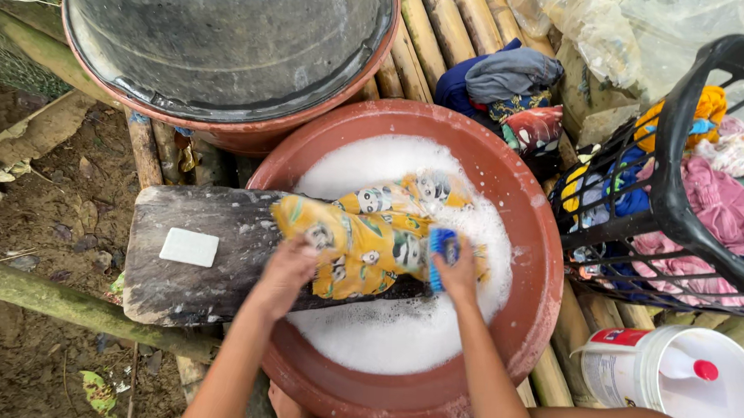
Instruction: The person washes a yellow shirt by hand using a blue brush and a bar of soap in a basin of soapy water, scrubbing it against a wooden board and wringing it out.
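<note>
— So, where was the yellow printed garment (362, 238)?

— Spread on the wooden washboard (208, 260) across the soapy basin (531, 243). Your left hand (288, 268) pressed flat and open on it, likely pinning it, while your right hand (458, 269) closed around the blue scrub brush (440, 251).

— And the soap bar (188, 247)?

— Lying apart on the board.

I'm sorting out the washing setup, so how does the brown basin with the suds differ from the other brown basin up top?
The near basin shows in full and holds white suds, with a wooden board resting across its rim. The far basin is cut off by the picture's edge, and a grey metal tub sits inside it; no suds show there. Both hands work at the near basin: the left hand presses the yellow cloth, the right hand holds a blue brush. Both basins are round, reddish-brown, and rest on bamboo poles.
</note>
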